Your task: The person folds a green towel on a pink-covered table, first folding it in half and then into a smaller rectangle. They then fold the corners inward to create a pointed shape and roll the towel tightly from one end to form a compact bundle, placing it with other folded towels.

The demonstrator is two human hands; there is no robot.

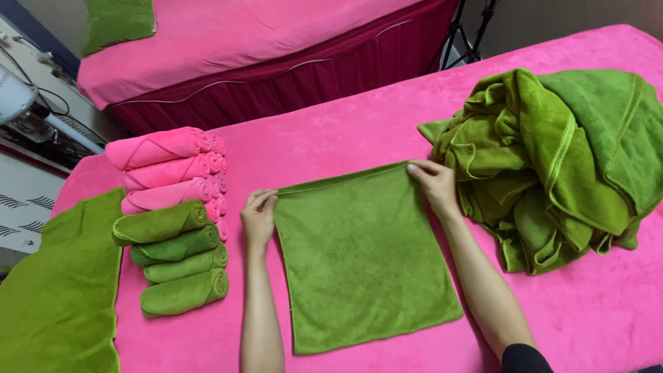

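I had both hands, left hand (258, 220) and right hand (434, 185), with fingers pinched closed on the far corners of the flat green towel (362, 262), mid-spread, judging it next needed folding toward the rolled towels (181, 255) left of it.

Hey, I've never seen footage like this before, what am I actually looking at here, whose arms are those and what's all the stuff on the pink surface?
There is one picture, taken by a camera worn on a person's head and looking down, so the two bare arms reaching in from the bottom are that person's own. No machine is involved.

The left hand and the right hand each pinch a far corner of a flat green towel spread on the pink table.

To the left lies a row of rolled towels: pink rolls farther away, green rolls nearer. Beyond them, at the left edge, a flat green cloth lies over the table. On the right sits a loose heap of green towels. Behind is a second pink surface with a green cushion.
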